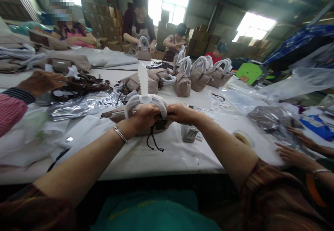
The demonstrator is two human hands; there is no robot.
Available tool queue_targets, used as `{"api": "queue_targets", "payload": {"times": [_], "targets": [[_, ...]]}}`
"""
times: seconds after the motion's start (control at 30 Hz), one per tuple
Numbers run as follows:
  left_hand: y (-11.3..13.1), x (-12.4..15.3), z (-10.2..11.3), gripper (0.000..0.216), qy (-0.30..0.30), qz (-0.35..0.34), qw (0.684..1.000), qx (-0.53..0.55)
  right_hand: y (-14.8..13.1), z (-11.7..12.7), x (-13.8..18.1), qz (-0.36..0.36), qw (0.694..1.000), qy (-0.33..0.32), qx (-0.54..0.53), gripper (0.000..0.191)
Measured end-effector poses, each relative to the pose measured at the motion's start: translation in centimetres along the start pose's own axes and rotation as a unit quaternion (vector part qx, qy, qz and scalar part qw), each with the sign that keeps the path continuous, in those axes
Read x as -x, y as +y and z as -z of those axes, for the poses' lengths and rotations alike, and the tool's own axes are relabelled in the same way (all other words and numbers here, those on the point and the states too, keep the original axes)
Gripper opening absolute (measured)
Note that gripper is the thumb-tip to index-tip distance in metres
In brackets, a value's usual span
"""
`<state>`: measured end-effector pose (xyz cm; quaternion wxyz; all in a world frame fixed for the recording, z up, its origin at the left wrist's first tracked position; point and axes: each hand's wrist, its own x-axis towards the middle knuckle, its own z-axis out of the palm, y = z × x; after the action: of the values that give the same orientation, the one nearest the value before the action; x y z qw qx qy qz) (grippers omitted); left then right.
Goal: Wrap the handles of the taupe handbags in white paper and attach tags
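Observation:
In front of me on the table lies a taupe handbag, its looped handles wrapped in white material. My left hand is closed at the handle and the bag's top. At the right end of the handle, my right hand is closed too, its fingertips pinched by the wrapping. A dark charm with a black braided cord hangs below my hands. A white notched plastic strip stands up behind the handle. What exactly lies between my fingers is partly hidden.
Several finished-looking handbags stand farther back. Brown straps lie left, near a co-worker's hand. A grey packet and a tape roll are at right, where another person's hands touch clear plastic. Several people work across the table.

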<state>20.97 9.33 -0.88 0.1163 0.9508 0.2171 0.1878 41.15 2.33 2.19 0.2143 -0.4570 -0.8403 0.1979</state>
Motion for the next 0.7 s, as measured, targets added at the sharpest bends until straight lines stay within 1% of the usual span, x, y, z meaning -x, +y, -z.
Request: {"api": "queue_targets", "payload": {"times": [0.13, 0.23, 0.37, 0.47, 0.57, 0.63, 0.7], "targets": [[0.1, -0.4, -0.1, 0.019, 0.010, 0.001, 1.000, 0.019, 0.1, -0.6, -0.2, -0.010, 0.998, 0.021, 0.056, 0.018], [0.2, -0.4, 0.0, 0.016, 0.028, -0.025, 0.999, 0.009, 0.4, -1.1, -0.2, -0.017, 0.994, 0.046, 0.099, 0.013], [0.7, 0.6, 0.4, 0.015, 0.051, -0.041, 0.998, -0.009, 0.8, -1.6, -0.2, -0.019, 0.993, 0.071, 0.092, 0.012], [1.6, 1.5, 0.3, 0.019, 0.100, -0.024, 0.993, -0.062, 0.7, -1.6, -0.2, -0.039, 0.992, 0.084, 0.082, 0.010], [2.7, 2.2, -0.2, 0.025, 0.151, -0.009, 0.978, -0.143, 0.4, -1.6, -0.3, -0.067, 0.991, 0.085, 0.084, 0.008], [3.2, 2.5, -0.7, 0.027, 0.170, -0.013, 0.969, -0.177, 0.3, -1.6, -0.2, -0.073, 0.991, 0.081, 0.083, 0.007], [3.4, 2.6, -1.3, 0.026, 0.183, -0.034, 0.963, -0.193, 0.3, -1.7, -0.2, -0.065, 0.991, 0.083, 0.086, 0.007]]}}
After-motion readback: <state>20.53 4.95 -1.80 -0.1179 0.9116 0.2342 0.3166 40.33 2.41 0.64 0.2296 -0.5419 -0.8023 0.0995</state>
